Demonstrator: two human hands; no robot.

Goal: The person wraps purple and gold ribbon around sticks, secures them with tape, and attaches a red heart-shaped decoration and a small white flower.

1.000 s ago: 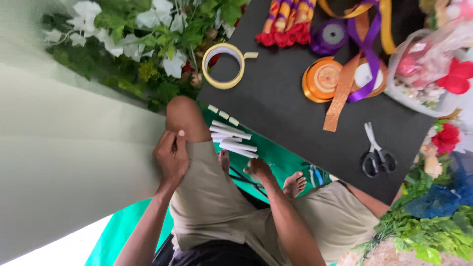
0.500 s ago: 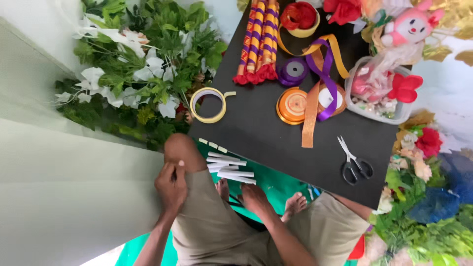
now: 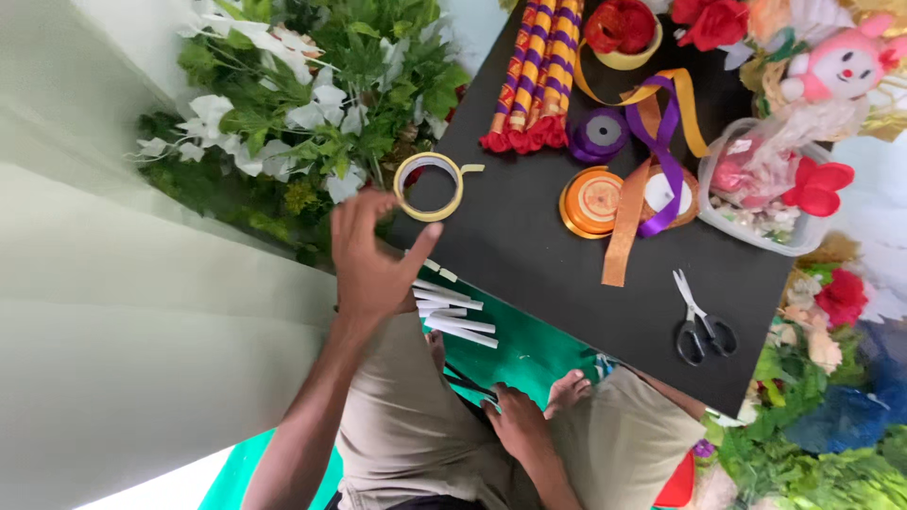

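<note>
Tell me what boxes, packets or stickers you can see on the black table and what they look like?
Clear plastic tub: right side of the black board, rounded, see-through, holding pink and red trinkets.
White round label: on a ribbon spool under the purple ribbon; print too small to tell.
Orange ribbon spool: middle of the board, round with a patterned orange face.
No screens or signs.

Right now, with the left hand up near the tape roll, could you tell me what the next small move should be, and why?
Probably carry the left hand a little further to the tape roll and close the fingers on its near rim. The hand is open and empty, just short of the roll at the black board's edge, with nothing between them. The right hand rests low by the thigh.
</note>
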